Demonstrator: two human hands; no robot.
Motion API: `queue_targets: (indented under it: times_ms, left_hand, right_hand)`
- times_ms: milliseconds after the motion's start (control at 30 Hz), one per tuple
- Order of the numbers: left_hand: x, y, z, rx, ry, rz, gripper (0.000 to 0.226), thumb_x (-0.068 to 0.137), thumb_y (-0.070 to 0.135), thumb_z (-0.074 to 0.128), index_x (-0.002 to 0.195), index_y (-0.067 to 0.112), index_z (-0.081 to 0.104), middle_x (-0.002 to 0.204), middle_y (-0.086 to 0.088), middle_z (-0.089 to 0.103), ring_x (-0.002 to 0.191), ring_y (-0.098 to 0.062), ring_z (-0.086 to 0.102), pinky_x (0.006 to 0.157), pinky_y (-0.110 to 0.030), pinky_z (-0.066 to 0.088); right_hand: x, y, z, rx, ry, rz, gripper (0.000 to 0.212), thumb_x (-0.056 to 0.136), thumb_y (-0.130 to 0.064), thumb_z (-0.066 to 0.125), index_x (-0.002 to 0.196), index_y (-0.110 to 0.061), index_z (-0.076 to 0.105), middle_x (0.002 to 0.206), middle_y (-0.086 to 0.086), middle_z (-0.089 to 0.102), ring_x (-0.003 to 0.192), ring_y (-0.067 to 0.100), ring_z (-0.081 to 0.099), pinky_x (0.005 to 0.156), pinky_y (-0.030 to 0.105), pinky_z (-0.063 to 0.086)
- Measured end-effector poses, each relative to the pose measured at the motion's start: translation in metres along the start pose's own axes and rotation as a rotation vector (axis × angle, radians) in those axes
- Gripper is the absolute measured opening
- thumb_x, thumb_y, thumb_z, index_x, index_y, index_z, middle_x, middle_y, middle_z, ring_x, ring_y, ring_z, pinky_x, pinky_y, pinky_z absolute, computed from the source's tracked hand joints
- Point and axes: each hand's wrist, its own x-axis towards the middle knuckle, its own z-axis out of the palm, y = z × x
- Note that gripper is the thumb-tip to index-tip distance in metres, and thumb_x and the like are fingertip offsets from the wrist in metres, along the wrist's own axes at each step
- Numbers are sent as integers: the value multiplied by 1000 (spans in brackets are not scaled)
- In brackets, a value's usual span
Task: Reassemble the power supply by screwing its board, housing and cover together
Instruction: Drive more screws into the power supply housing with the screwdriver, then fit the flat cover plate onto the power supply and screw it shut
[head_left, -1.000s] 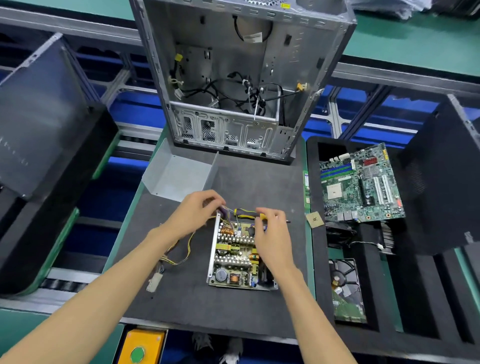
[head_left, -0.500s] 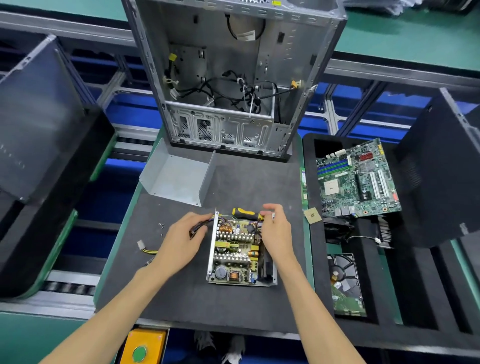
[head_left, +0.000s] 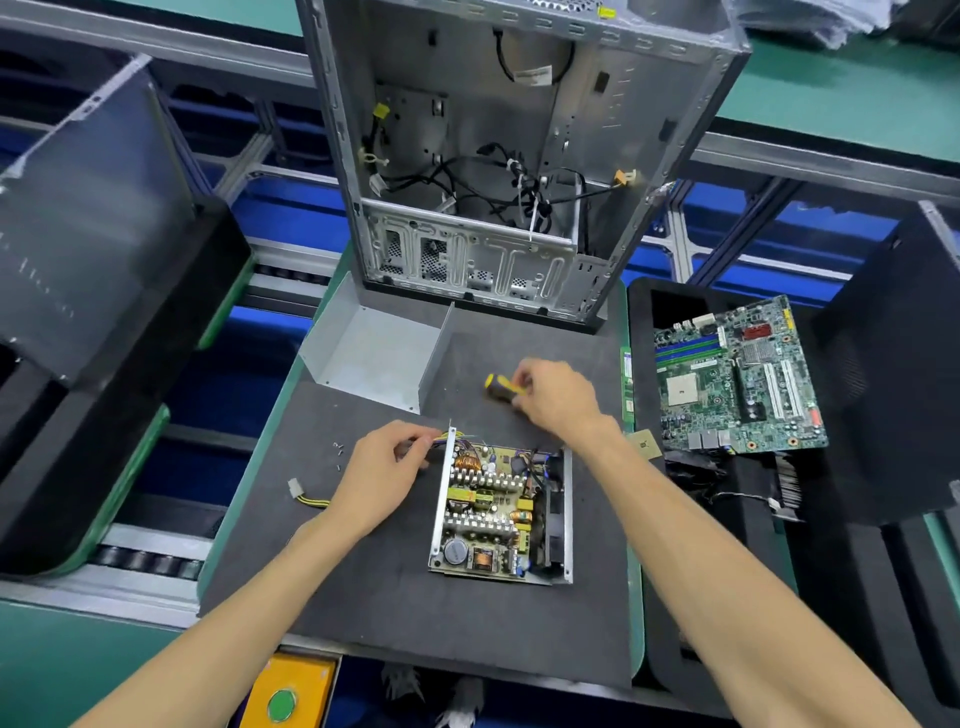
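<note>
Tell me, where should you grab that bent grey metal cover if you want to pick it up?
Probably by the upright side wall of the grey metal cover, coming from above. The cover lies on the dark mat with its flat panel down, so that panel gives fingers nothing to get under. The wall's top edge stands free on the right, and fingers could pinch it from both faces. The edge may be sharp, so grip gently.

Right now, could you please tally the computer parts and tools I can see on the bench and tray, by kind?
Circuit boards: 2 (power supply board, motherboard)
Metal covers: 1
PC cases: 1
Screwdrivers: 1, gripped by the right hand
Loose CPU chips: 1
Total: 6
</note>
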Motion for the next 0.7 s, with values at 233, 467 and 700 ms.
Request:
queue_targets:
  times_ms: [233,467,700]
  left_hand:
    - [-6,1,-8,109,-61,81,28,103,23,52,126,28,68,107,13,66,90,0,60,81,-14,42]
    - [50,8,-90,131,702,107,38,87,41,64,113,15,54,108,5,48,101,-22,49,91,-41,46]
    - [83,8,-111,170,309,-84,27,94,20,60,120,16,67,112,1,70,104,-23,67,94,-41,53]
  right_hand:
    - [36,-6,1,-118,-30,61,29,96,-25,64,124,-21,58,127,12,58,126,35,46,94,45,46]
    - [36,-57,-3,523,134,120,63,94,-60,56,133,-10,56,121,7,64,117,28,61,99,45,51]
    - [34,-110,16,465,-41,130,25,93,-23,57,73,-8,54,76,8,61,71,29,61,57,33,49]
